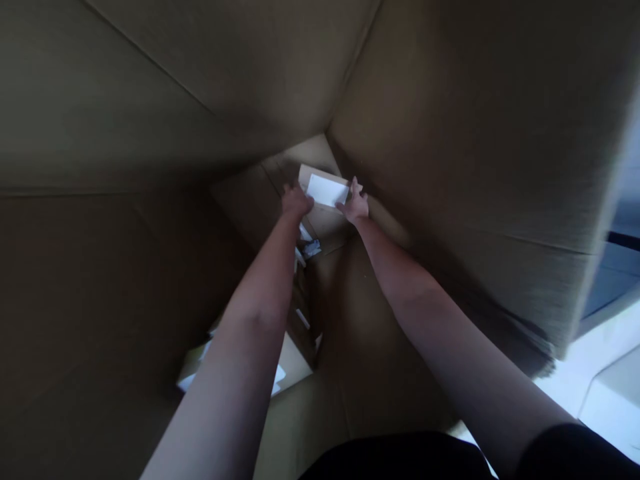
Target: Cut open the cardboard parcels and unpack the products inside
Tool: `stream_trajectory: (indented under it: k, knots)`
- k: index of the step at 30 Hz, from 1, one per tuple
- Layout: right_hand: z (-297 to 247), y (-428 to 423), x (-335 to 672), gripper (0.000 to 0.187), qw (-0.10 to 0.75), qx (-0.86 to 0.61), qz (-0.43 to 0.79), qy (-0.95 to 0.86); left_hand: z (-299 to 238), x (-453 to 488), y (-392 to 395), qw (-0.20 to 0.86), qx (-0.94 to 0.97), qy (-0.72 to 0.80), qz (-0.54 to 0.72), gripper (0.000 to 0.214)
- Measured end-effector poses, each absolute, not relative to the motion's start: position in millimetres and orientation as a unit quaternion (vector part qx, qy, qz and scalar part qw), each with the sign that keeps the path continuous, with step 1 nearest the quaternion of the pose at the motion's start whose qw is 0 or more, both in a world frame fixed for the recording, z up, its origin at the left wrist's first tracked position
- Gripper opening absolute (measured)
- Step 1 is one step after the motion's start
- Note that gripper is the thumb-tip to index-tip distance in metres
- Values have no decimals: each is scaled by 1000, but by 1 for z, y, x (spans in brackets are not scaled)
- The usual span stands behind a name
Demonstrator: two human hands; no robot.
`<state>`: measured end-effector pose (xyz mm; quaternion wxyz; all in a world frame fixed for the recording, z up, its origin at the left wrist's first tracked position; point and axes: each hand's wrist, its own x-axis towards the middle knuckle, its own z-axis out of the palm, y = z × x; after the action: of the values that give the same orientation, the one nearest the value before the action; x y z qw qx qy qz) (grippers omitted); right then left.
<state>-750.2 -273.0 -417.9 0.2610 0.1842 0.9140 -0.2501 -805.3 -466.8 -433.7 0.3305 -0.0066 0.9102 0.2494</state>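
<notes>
Deep inside a large cardboard box, a small cardboard box [327, 189] with a white label on its top lies between my two hands. My left hand [297, 201] is closed against its left end, the thumb by the label's edge. At the opposite end my right hand [356, 203] grips the box, thumb at the near edge and fingers toward the far corner. Part of the fingers on both hands is hidden. Beneath it is a flat brown cardboard surface [320, 150]; I cannot tell whether the small box touches it.
Tall cardboard walls [475, 133] rise on the sides and meet in a far corner. Several labelled cartons [297, 360] are stacked below my left forearm, partly covered by it. A small silvery item [312, 249] lies near their far end. Outside, at right, is a bright floor [615, 380].
</notes>
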Motion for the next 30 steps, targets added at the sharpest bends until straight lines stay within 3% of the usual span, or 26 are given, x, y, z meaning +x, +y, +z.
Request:
stream_trajectory:
  k: [2,5,11,18,24,30]
  knots:
    - [-398,-275,-763,109,270,209,-232,911,-402,-803,-468,375,-106,893,228,68]
    - [-339,-283,-783,108,252,209,-227,917,-331,-799,-476,308,-126,905,265,69]
    - [-158,-299,-794,99,170,163,-199,951,-163,-789,-498,153,-92,923,342,69]
    - [30,-296,-709,96,35,183,-220,958,4,-736,-509,53,27,904,424,77]
    - [142,-269,-580,89,-57,266,-217,938,94,-678,-472,9,176,890,421,74]
    - [175,-209,-404,78,-146,397,-223,878,132,-592,-367,62,376,829,410,67]
